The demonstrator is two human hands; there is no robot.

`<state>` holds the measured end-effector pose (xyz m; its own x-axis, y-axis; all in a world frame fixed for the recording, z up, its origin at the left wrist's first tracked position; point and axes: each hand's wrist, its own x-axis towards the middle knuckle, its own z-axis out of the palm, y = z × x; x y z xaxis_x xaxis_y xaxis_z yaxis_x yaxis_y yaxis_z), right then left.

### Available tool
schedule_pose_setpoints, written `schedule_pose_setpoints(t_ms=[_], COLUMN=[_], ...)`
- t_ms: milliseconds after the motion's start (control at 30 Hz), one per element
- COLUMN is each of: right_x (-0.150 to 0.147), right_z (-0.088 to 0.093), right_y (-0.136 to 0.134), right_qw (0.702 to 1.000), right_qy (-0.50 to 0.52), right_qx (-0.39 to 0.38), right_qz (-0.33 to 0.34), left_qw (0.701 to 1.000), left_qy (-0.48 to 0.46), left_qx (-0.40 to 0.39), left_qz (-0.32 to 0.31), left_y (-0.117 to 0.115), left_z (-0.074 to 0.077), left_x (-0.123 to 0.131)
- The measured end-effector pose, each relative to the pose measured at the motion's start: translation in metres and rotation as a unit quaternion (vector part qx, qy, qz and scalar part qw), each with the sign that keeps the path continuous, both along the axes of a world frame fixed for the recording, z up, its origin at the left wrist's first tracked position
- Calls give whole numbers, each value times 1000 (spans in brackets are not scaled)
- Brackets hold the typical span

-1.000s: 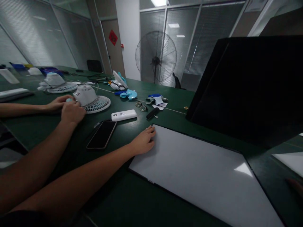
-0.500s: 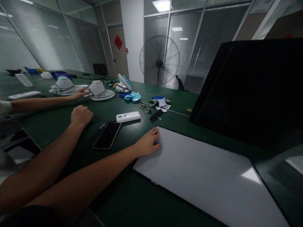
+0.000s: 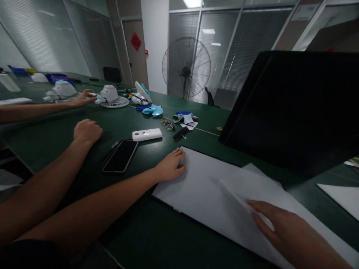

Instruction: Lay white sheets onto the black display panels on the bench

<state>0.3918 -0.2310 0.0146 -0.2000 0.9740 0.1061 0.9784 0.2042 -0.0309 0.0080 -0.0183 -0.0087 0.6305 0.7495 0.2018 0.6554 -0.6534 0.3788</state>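
My left hand (image 3: 171, 165) lies flat, fingers stretched out, on the near left corner of a white board (image 3: 196, 190) with a thin dark edge. At the right, my right hand (image 3: 283, 228) pinches a thin white sheet (image 3: 238, 194) between thumb and fingers, over the board. The sheet is raised and blurred, and one corner reaches past the board's far edge; whether it is paper or a wipe I cannot make out. Left of my left hand lie a phone (image 3: 121, 157), screen up, and a white power bank (image 3: 147, 134).
A co-worker's fist (image 3: 87, 131) rests on the green table (image 3: 123, 119); their other hand (image 3: 83, 98) touches a white fan part (image 3: 109, 94). Glasses (image 3: 167, 124), a black tool (image 3: 181, 133) and scraps (image 3: 187, 118) lie mid-table. A large black monitor (image 3: 294, 108) stands behind the board.
My right hand has come into view from the right with the white sheet, over the board. My left hand stays on the board's corner. The view has shifted slightly.
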Motion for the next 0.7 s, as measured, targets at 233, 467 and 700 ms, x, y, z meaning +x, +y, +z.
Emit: schedule_pose_setpoints(t_ms=[233,467,700], right_x=[-148,-138,96], right_z=[27,40,0], right_y=[21,28,42], right_qw=[986,956,979], right_qy=[-8,129,20], right_qx=[-100,-216,123], right_qz=[137,154,-162], left_qw=[1000,1000,1000], left_qy=[-27,-15,17], left_qx=[-16,-23,-6], left_qz=[-1,8,-23], left_y=[0,0,-4], left_z=[5,1,11], left_x=[1,-1,-3])
